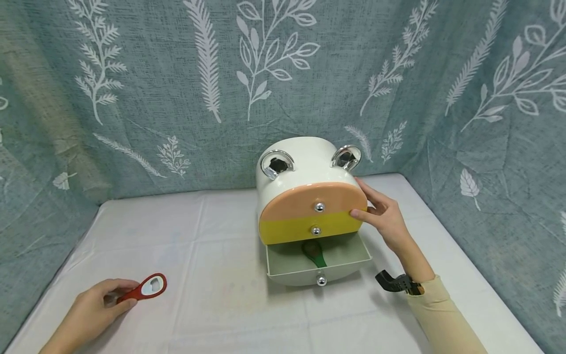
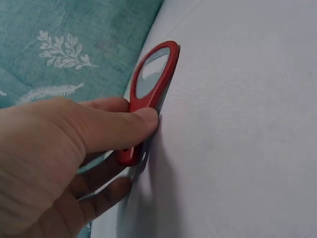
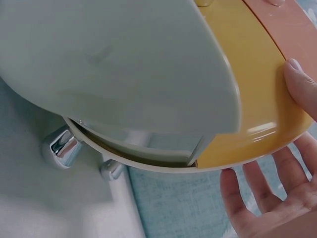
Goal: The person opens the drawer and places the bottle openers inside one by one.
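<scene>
My left hand point(image 1: 95, 307) pinches a red bottle opener point(image 1: 152, 286) by its handle, low over the table at the left. In the left wrist view its oval metal plate point(image 2: 152, 73) points up, away from the thumb. A white storage box point(image 1: 300, 152) with round silver eyes stands right of centre. My right hand point(image 1: 386, 219) grips the box's right side, thumb on the yellow drawer front point(image 1: 287, 231), other fingers along the side wall. The lowest, pale green drawer point(image 1: 292, 280) is pulled out. Inside lies a green-handled tool point(image 1: 315, 253) with a dark oval head.
The orange drawer point(image 1: 292, 199) and the yellow one are closed, each with a silver knob. White cloth covers the table point(image 1: 221, 295). Leaf-patterned green curtains point(image 1: 168, 73) hang behind and at both sides. A black strap point(image 1: 395, 282) is on the right wrist.
</scene>
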A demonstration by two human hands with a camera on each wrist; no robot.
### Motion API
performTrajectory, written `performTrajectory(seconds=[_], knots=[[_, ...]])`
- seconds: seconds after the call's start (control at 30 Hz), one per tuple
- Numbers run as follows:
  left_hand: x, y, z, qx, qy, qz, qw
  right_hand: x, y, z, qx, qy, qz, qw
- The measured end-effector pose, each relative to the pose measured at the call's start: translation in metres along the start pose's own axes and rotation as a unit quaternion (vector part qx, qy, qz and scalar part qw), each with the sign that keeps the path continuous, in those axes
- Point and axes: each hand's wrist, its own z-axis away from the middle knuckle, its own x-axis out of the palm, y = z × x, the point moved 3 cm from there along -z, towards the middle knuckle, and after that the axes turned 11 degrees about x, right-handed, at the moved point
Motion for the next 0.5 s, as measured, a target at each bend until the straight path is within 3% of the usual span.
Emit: performTrajectory(seconds=[0.3, 0.4, 0.5], knots=[[0.001, 0.007, -0.003, 0.05, 0.039, 0.033, 0.9975, -0.001, 0.001, 0.0, -0.001, 0.003, 0.002, 1.0], [0.0, 0.01, -0.003, 0.036, 0.039, 0.041, 0.9978, -0.001, 0.001, 0.0, -0.001, 0.004, 0.004, 1.0], [0.0, 0.015, -0.003, 0.0, 0.022, 0.042, 0.9989, 0.0, 0.001, -0.001, -0.001, 0.002, 0.002, 1.0]])
